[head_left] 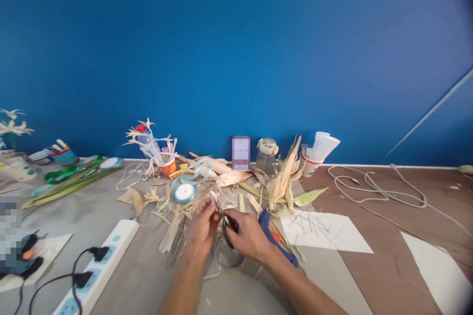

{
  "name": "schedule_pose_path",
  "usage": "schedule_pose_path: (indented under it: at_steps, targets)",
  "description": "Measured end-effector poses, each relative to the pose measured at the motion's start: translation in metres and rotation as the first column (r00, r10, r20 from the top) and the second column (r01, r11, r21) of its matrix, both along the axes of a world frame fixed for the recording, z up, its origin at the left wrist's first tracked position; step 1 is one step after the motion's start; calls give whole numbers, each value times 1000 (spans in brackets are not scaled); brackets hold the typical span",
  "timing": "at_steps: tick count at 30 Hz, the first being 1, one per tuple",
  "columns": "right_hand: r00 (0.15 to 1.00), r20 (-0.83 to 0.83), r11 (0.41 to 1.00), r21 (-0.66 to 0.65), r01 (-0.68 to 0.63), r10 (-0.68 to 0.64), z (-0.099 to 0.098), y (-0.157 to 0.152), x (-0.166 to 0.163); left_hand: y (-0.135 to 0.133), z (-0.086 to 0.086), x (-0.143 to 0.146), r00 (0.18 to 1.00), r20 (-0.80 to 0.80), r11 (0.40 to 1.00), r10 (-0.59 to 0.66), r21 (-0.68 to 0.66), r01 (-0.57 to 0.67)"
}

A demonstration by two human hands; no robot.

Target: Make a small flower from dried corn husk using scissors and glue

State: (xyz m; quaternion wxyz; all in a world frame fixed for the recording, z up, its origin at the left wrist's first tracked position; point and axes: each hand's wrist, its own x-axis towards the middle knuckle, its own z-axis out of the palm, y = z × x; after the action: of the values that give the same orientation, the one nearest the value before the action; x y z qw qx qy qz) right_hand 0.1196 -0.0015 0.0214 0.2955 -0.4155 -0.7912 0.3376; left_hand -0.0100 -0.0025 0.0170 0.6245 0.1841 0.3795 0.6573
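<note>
My left hand (201, 229) is closed in a pinch on a small pale piece of corn husk (213, 196), partly hidden by the fingers. Wrapped round the black-handled scissors (232, 225), my right hand (248, 237) brings their blades up against that piece. Below the hands lies a round, clear-looking ring or dish (228, 256), which I cannot make out fully. A blue glue gun (266, 224) rests just right of my right hand. Dried husk scraps (170, 236) are strewn left of my left hand, and a roll of light-blue ribbon (184, 192) lies behind it.
Upright corn husks (284, 177), a clear jar (266, 157) and a propped phone (241, 152) stand along the blue partition. Thin wire pieces lie on white paper (343, 234) at right. A power strip (107, 256) with black plugs crosses the left front. White cable (373, 189) coils far right.
</note>
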Motion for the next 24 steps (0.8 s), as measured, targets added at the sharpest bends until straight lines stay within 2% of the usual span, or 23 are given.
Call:
schedule_pose_path:
  at_steps: [11,24]
  targets:
    - [1000,-23,1000,1,-15,15,0,-1,0,-1,0,0,999,-12,999,35,-11,-35]
    - [998,14,998,12,-66,66,1,3,7,-1,-1,-7,1000,-28,999,5,37,-4]
